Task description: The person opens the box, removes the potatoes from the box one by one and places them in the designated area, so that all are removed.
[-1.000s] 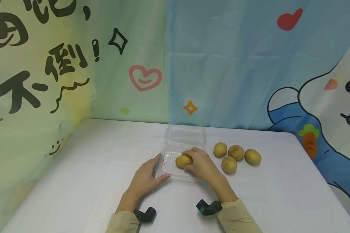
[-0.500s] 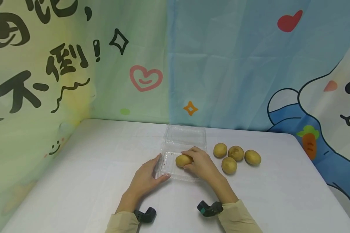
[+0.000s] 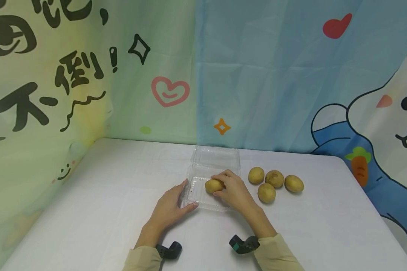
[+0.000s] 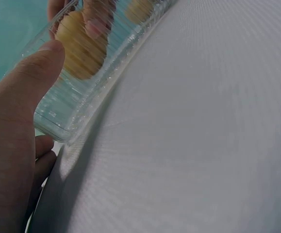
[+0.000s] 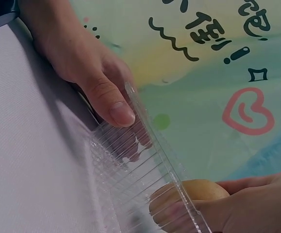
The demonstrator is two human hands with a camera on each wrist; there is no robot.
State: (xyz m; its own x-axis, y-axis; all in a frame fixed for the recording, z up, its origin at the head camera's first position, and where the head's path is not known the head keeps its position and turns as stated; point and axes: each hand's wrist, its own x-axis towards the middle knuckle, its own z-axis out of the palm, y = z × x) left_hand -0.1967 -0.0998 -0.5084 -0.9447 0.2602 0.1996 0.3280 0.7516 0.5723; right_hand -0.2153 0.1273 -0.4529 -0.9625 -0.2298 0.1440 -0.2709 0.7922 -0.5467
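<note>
A clear plastic clamshell container point(image 3: 197, 191) lies on the white table with its lid point(image 3: 215, 155) folded back, away from the person. My left hand point(image 3: 169, 207) holds its near left corner, the thumb on the near wall and the fingers along the left side. Inside the base, my right hand point(image 3: 235, 190) grips a yellow potato point(image 3: 212, 186) between thumb and fingers. Through the ribbed wall, the left wrist view also shows that potato point(image 4: 79, 51). The right wrist view has it point(image 5: 206, 188) partly behind the container's rim.
Several loose potatoes point(image 3: 266, 193) sit in a cluster on the table, right of the container. A printed curtain point(image 3: 257, 75) hangs behind the table point(image 3: 122, 169) and along its left side. Each wrist wears a dark camera point(image 3: 245, 244).
Both hands, the container and the potato keep practically the same place. The whole head view has shifted very slightly.
</note>
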